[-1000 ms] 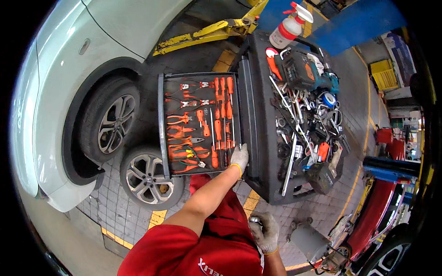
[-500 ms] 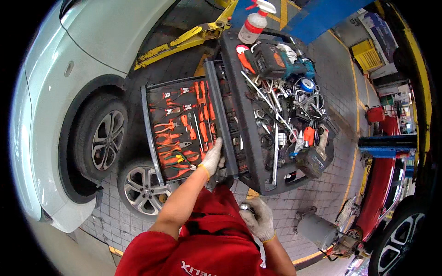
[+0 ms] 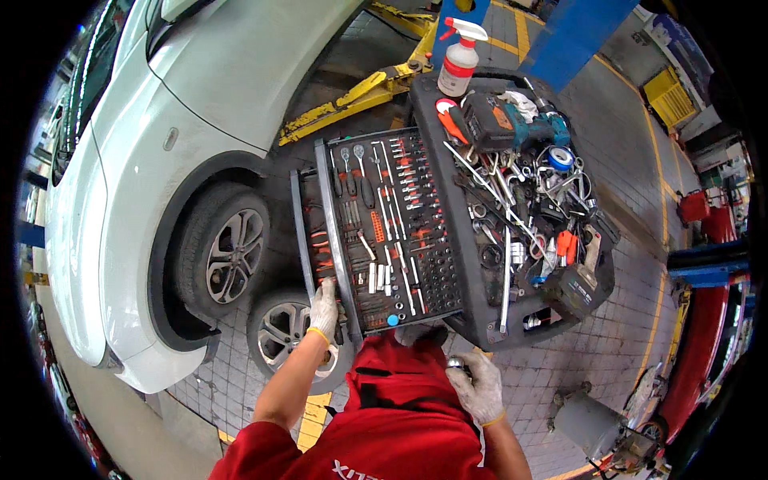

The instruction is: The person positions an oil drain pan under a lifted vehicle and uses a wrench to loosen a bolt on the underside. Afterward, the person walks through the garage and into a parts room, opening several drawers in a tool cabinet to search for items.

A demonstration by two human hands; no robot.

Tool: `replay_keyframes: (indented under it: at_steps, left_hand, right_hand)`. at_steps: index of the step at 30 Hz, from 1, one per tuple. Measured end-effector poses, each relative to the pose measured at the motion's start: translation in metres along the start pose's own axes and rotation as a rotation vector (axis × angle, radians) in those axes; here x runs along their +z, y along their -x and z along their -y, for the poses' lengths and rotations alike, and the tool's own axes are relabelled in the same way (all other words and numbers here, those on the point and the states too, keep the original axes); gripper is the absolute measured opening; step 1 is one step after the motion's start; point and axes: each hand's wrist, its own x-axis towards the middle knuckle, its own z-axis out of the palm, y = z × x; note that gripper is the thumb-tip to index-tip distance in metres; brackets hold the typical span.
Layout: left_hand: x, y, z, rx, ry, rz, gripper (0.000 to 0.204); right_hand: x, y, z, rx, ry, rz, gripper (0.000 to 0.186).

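My left hand [image 3: 322, 310], in a pale knit glove, is by the near ends of two pulled-out drawers. Its visible fingers point forward, stretched out, between the lower drawer's front [image 3: 302, 232] and the upper drawer's front [image 3: 339, 240]; whether they touch the upper one I cannot tell. Sockets, ratchets [image 3: 359, 158], extension bars and bits fill the upper drawer. Below it, a strip of orange-handled pliers [image 3: 321, 240] shows. My right hand [image 3: 478, 388], gloved too, is closed around a shiny round metal piece [image 3: 456, 364] beside my red clothing. Most of that piece is hidden.
On the black tool cart's top [image 3: 472, 304] lie heaped wrenches, a cordless power tool [image 3: 520, 120] and a spray bottle [image 3: 458, 60]. A white car [image 3: 152, 160] stands left, with a loose wheel [image 3: 280, 332] beside it. A grey cylinder [image 3: 588, 424] stands right.
The upper drawer with the sockets has come out over the pliers drawer. My left hand has moved left along with its front. My right hand still holds the metal piece.
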Motion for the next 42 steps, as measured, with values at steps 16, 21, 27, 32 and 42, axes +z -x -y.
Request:
replay_keyframes:
  at_steps: [16,21,27,32,42]
  left_hand:
    - [-0.020,0.069,-0.066,0.054,0.145,0.140,0.037]
    - [0.001,0.073,-0.068,0.059,-0.013,0.195,0.044]
    - [0.024,0.053,-0.084,0.049,-0.079,0.330,0.038]
    - [0.055,0.049,-0.109,0.065,-0.118,0.374,0.043]
    - [0.153,0.026,-0.130,0.757,-0.967,0.440,0.034]
  right_hand:
    - [-0.001,-0.017,-0.005,-0.146,-0.024,0.036,0.023]
    - [0.003,-0.010,-0.011,-0.079,-0.027,0.020,0.023]
    - [-0.004,-0.002,-0.014,-0.010,-0.006,0.025,0.025]
    - [-0.009,0.010,-0.022,0.049,-0.010,-0.030,0.025]
    - [-0.012,0.025,-0.023,0.144,0.013,-0.081,0.023]
